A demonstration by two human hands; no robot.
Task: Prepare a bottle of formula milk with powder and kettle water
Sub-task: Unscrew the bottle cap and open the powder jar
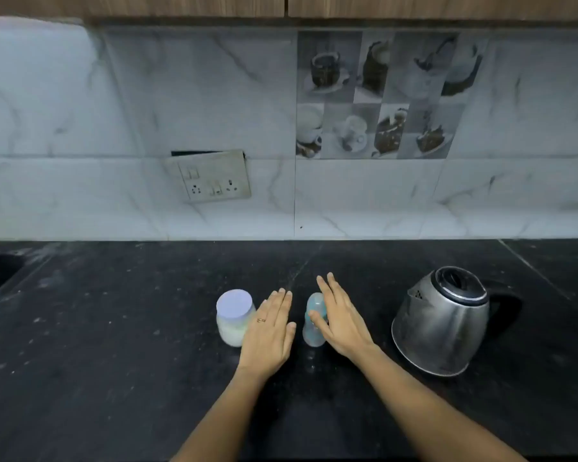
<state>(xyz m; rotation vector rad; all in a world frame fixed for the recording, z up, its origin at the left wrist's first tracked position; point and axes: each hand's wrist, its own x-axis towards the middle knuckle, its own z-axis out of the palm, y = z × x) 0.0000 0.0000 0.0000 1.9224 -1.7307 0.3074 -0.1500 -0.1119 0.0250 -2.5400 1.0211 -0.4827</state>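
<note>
1. Our bottle stands on the worktop between powder jar and kettle.
2. Right hand touches it, grip wide; left hand flat, empty.
3. We close around its middle, keeping it upright.

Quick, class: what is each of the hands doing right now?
Left hand: open, flat, holding nothing, beside the jar.
Right hand: open, thumb touching the bottle, not gripping it.

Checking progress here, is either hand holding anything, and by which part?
Nothing is gripped. The right hand lies open against the baby bottle; the left hand is open and empty.
</note>
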